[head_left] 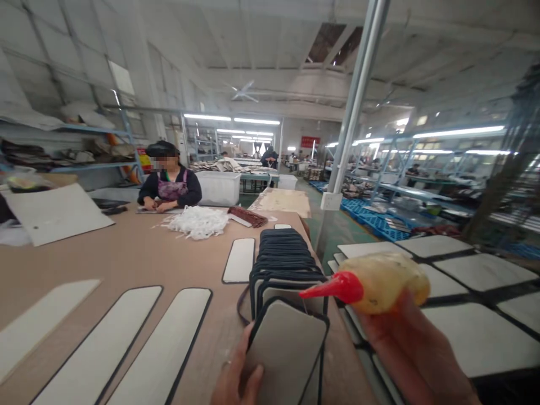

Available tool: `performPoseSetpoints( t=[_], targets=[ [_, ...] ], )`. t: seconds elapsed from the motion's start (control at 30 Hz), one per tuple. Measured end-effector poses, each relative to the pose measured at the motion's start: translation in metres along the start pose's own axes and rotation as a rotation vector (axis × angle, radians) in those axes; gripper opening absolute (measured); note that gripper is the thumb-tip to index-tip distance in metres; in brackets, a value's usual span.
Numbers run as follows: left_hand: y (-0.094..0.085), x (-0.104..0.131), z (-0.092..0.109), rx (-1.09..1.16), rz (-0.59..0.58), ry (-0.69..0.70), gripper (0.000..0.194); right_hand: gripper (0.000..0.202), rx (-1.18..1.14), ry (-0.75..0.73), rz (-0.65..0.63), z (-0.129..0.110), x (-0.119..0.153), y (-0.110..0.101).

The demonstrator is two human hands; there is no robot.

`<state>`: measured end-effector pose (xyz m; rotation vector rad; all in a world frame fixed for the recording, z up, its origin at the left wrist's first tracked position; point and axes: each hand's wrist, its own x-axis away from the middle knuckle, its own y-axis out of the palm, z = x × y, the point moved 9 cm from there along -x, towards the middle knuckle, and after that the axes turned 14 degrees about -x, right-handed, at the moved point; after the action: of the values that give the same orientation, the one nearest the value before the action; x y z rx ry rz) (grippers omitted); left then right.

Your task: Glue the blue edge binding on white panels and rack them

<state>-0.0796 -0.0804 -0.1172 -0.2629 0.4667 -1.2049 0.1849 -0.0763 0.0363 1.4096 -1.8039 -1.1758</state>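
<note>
Seemingly midway, the left hand (236, 374) grips a dark-edged panel (287, 349), the right hand (415, 351) a squeeze bottle (386, 281), stacked panels (284, 250) beyond, loose panels (162, 343) leftward

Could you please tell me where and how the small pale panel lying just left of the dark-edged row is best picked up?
I'd take the small pale panel by its long left edge, coming from the left: it lies flat on the table, that side is open, and its right edge sits close to the row.
</note>
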Motion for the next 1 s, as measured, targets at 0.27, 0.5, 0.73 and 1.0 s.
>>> performPoseSetpoints(
  t=[0.27, 0.5, 0.73, 1.0],
  targets=[
    [-0.083, -0.033, 0.027, -0.311, -0.18, 0.14, 0.045, 0.041, 0.001, 0.085, -0.192, 0.029, 0.002, 0.044],
    [-0.122, -0.089, 0.036, -0.423, -0.211, 0.238, 0.035, 0.043, -0.008, 0.085, -0.225, 0.082, 0.005, 0.076],
    [-0.138, -0.136, 0.031, -0.215, -0.436, 0.181, 0.029, 0.039, 0.127, 0.011, -0.248, 0.132, -0.002, 0.065],
    [-0.134, -0.174, -0.015, 0.113, -0.558, -0.057, 0.045, 0.059, 0.244, -0.3, -0.04, 0.146, 0.014, 0.042]
  ],
)
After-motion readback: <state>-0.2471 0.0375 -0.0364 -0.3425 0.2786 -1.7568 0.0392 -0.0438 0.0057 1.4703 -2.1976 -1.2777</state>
